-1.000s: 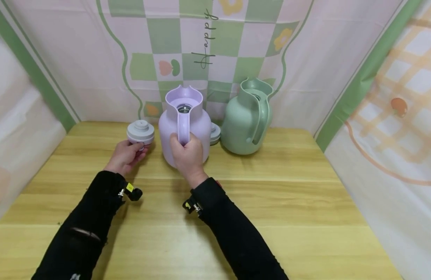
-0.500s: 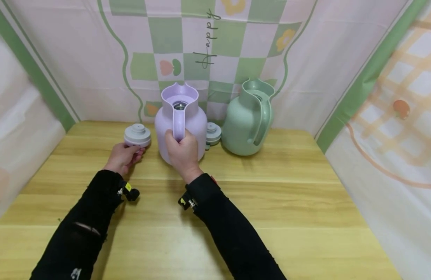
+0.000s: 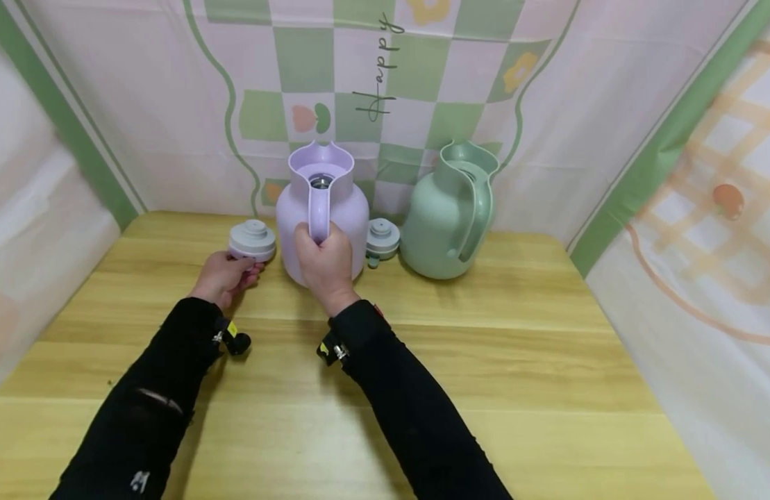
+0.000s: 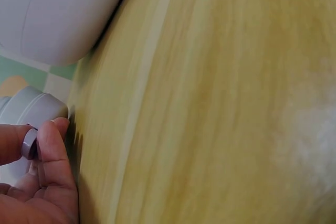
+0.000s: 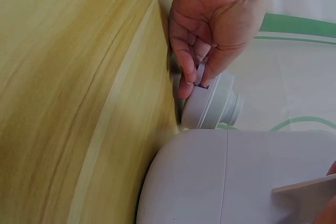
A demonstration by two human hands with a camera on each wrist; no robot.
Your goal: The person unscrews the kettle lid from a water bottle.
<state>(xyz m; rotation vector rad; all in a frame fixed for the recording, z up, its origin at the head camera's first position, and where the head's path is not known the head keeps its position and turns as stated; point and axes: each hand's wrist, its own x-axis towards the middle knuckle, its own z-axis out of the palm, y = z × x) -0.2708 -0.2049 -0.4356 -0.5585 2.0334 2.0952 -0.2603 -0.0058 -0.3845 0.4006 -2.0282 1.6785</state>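
Observation:
At the back of the wooden table a lilac vacuum jug [image 3: 350,212] stands upright, its top uncovered and a metallic opening showing inside. My right hand [image 3: 327,267] grips its handle [image 3: 319,210] low down, thumb on the near side. To the left, my left hand [image 3: 225,279] pinches the small tab [image 4: 29,144] of a grey-and-lilac lid [image 3: 252,239] between thumb and fingers. That lid sits beside the jug, close to the table surface. In the right wrist view, the left hand's thumb and fingertips meet at the tab; the right hand shows only at the edge.
A green vacuum jug [image 3: 431,226] stands at the back right, handle turned toward the front right. Between the two jugs lies a second grey lid [image 3: 382,238] with a green tab. Patterned cloth [image 3: 409,69] hangs behind the wooden table [image 3: 534,389].
The lilac jug has shifted slightly left and back in my right hand, showing more of the second lid. My left hand keeps its pinch on the first lid's tab. The head view has drifted slightly.

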